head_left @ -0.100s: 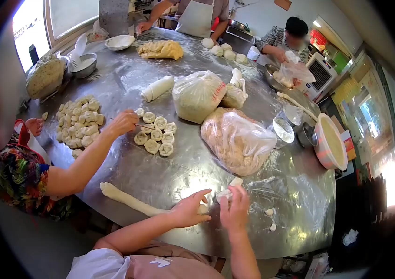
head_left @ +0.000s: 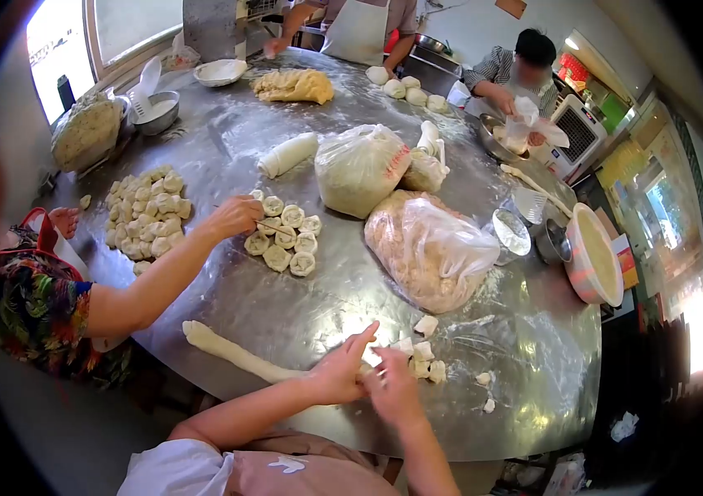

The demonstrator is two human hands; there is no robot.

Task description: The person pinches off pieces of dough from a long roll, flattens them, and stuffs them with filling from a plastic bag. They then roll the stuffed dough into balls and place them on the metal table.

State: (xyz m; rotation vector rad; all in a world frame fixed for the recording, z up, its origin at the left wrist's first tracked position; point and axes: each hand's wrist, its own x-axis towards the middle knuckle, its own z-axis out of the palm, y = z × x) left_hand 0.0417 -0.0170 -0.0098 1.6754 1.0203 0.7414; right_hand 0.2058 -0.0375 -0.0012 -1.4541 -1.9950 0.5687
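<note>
A long rope of pale dough [head_left: 231, 350] lies across the near part of the round steel table [head_left: 302, 289]. My left hand [head_left: 339, 368] grips the rope at its right end. Touching it from the right, my right hand [head_left: 393, 388] pinches the dough at that same end. Just beyond my fingers lie several small torn dough pieces [head_left: 422, 351], with two crumbs [head_left: 484, 388] farther right.
A person at the left reaches a hand [head_left: 231, 217] with a stick to filled dough rounds [head_left: 285, 236]; a heap of pieces [head_left: 149, 215] lies beside. Two filled plastic bags [head_left: 426, 248], a dough roll [head_left: 285, 155], bowls [head_left: 595, 256] and two more workers stand farther back.
My right hand has dropped from the raised dough piece back to the rope's end beside my left hand. A freshly torn piece now lies with the others on the table.
</note>
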